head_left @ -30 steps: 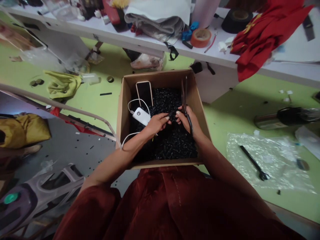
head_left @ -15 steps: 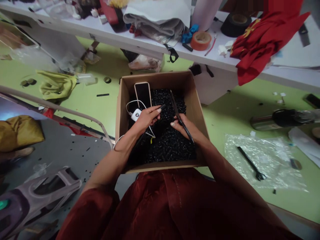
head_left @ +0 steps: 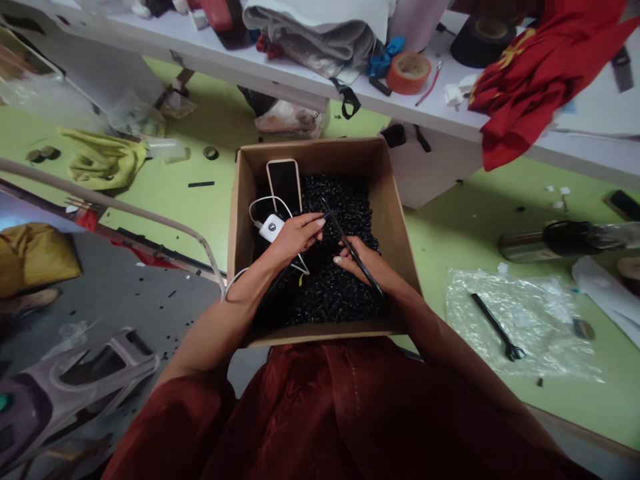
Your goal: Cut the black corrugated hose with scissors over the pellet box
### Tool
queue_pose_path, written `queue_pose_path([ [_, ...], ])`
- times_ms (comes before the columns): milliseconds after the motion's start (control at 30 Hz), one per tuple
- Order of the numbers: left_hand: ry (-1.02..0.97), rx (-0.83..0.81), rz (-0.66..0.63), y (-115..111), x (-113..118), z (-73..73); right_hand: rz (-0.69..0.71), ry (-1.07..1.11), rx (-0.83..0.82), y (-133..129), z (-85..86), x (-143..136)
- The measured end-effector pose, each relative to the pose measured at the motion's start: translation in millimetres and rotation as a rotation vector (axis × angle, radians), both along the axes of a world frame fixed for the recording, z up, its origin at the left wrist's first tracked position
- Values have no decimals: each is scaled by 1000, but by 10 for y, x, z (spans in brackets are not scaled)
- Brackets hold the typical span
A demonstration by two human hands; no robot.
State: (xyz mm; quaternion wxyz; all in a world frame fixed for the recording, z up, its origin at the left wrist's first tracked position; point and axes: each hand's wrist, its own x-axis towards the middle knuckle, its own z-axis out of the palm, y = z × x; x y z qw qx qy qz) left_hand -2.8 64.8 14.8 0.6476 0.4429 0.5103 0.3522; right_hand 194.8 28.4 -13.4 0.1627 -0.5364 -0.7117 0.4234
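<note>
Left hand: The left hand (head_left: 300,235) is over the box. Its fingers are pinched together on a small black piece (head_left: 325,215), too tiny to see well.
Right hand: The right hand (head_left: 364,261) has its fingers closed around dark scissors (head_left: 353,251). The scissors slant up toward the left fingertips. Their tips are near the black piece, but I can't tell if they touch it.
Cardboard box: The box (head_left: 401,233) is open at the top, in front of the person's dark red clothes (head_left: 310,413).
Black bits: Lots of shiny black bits (head_left: 337,190) lie in a heap in the box, under both hands.
Phone: A phone (head_left: 284,180) with a dark screen is in the box's far left corner.
White gadget: It (head_left: 269,229) is just beside the left hand, with a white cord (head_left: 270,198) curling by it.
Green tabletop: On this tabletop (head_left: 433,227), a yellow cloth (head_left: 105,161) is at the left. At the right are a metal bottle (head_left: 523,245) and a clear plastic bag (head_left: 465,327) with a black tool (head_left: 495,325) on it.
White shelf: The shelf (head_left: 435,109) holds orange tape (head_left: 407,82) and a red cloth (head_left: 545,80).
</note>
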Motion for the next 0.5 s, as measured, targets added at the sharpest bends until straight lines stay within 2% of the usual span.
queue_pose_path([
  [333, 26, 23, -83, -17, 45, -35, 30, 41, 39, -1, -48, 19],
  [500, 53, 40, -115, -12, 29, -31, 1, -4, 58, 7, 1, 9],
])
